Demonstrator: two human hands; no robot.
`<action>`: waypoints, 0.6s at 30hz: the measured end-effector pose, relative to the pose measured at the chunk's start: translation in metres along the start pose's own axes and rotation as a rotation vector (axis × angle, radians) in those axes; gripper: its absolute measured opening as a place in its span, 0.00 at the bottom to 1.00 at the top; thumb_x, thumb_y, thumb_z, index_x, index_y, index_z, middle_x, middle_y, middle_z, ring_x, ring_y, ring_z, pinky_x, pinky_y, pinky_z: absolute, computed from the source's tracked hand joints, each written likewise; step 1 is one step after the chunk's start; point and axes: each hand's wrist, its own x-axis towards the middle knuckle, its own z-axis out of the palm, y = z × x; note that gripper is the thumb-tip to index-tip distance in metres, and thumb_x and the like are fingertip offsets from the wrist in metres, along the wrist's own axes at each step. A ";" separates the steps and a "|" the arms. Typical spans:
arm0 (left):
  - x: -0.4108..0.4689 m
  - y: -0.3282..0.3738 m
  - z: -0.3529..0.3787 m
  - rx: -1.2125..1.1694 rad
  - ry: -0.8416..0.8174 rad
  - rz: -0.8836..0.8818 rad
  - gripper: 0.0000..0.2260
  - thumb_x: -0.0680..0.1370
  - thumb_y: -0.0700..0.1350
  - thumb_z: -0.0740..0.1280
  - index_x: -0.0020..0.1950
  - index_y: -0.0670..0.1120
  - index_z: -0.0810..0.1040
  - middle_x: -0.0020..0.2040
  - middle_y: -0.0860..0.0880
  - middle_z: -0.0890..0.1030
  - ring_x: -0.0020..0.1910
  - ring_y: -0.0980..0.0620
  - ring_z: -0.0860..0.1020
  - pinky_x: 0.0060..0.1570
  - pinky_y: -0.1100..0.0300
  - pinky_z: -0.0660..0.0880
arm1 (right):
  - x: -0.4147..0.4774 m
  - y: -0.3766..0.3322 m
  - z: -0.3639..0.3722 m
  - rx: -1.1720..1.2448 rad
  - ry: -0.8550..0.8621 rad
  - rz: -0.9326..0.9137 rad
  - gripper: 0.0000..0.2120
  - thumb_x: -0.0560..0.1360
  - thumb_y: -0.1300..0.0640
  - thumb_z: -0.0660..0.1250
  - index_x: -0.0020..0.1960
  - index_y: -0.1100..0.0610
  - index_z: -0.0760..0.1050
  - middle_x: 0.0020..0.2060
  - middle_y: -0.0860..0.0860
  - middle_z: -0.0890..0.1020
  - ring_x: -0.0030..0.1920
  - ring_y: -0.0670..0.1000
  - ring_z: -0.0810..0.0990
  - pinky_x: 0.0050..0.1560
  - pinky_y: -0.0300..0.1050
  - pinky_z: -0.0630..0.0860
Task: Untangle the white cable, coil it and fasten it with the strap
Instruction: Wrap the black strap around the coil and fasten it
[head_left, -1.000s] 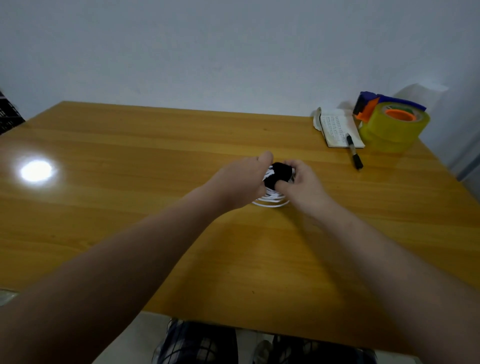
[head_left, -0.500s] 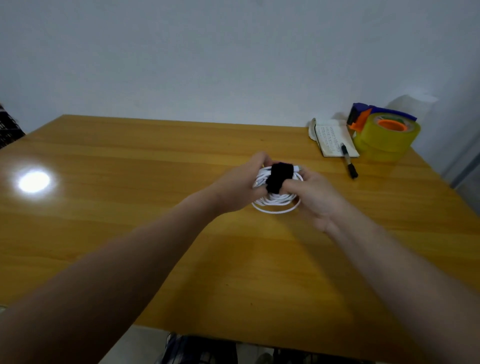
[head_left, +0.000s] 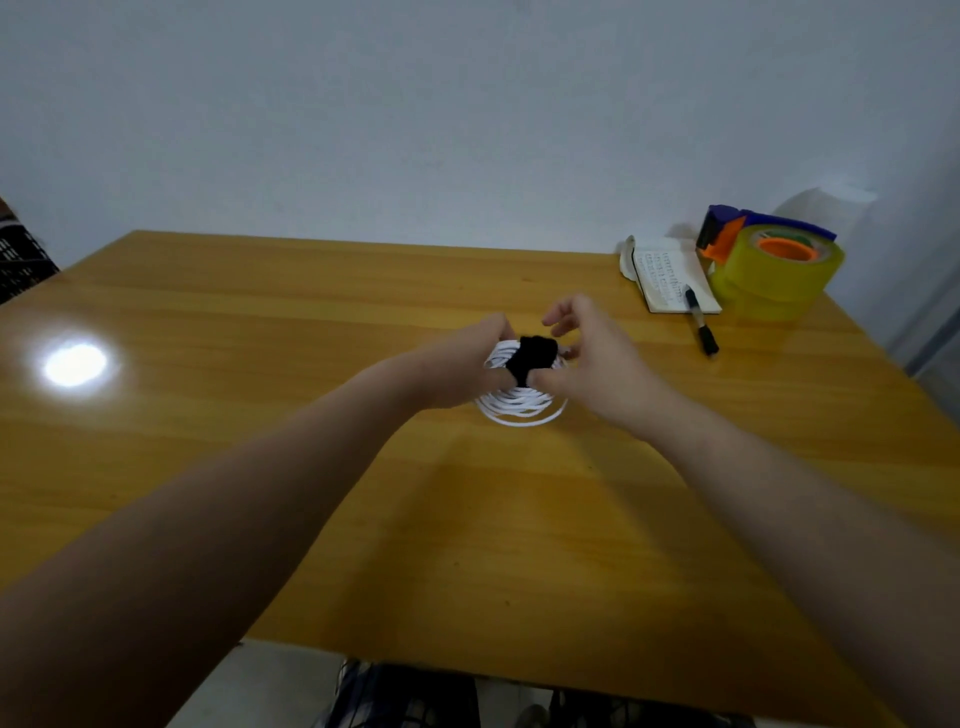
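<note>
Wooden table (head_left: 260, 322) behind; white cable (head_left: 519, 410) coiled, black strap (head_left: 530, 356) around it.

Both my bare forearms reach forward and converge on the coil of white cable (head_left: 519, 413). My left hand (head_left: 462, 366) sits at the coil's left side, knuckles toward me, fingers curled round its loops and gripping them. My right hand (head_left: 597, 364) is at the coil's right side. Its thumb points in toward the coil's middle, and its upper fingers are lifted and loosely bent above the far edge. Whether a lower finger pinches there, I can't make out.
</note>
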 end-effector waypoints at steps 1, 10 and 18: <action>-0.001 -0.002 0.000 -0.025 -0.004 -0.016 0.13 0.77 0.45 0.66 0.59 0.44 0.69 0.49 0.49 0.74 0.46 0.50 0.73 0.35 0.65 0.66 | 0.001 0.000 -0.001 -0.053 -0.022 -0.110 0.19 0.68 0.61 0.74 0.53 0.52 0.68 0.54 0.51 0.70 0.53 0.50 0.73 0.48 0.40 0.72; -0.001 -0.009 0.003 -0.225 0.013 -0.080 0.09 0.76 0.47 0.67 0.53 0.47 0.71 0.49 0.48 0.78 0.46 0.50 0.76 0.41 0.59 0.71 | 0.009 0.005 -0.002 -0.446 -0.073 -0.568 0.06 0.74 0.61 0.68 0.48 0.60 0.82 0.49 0.53 0.76 0.54 0.53 0.71 0.50 0.42 0.69; -0.008 -0.012 0.005 -0.111 0.128 0.023 0.10 0.76 0.43 0.67 0.57 0.45 0.72 0.49 0.48 0.80 0.47 0.48 0.77 0.45 0.56 0.73 | 0.000 0.001 0.021 0.579 0.108 0.025 0.08 0.80 0.62 0.59 0.43 0.57 0.73 0.40 0.52 0.76 0.41 0.46 0.74 0.45 0.36 0.72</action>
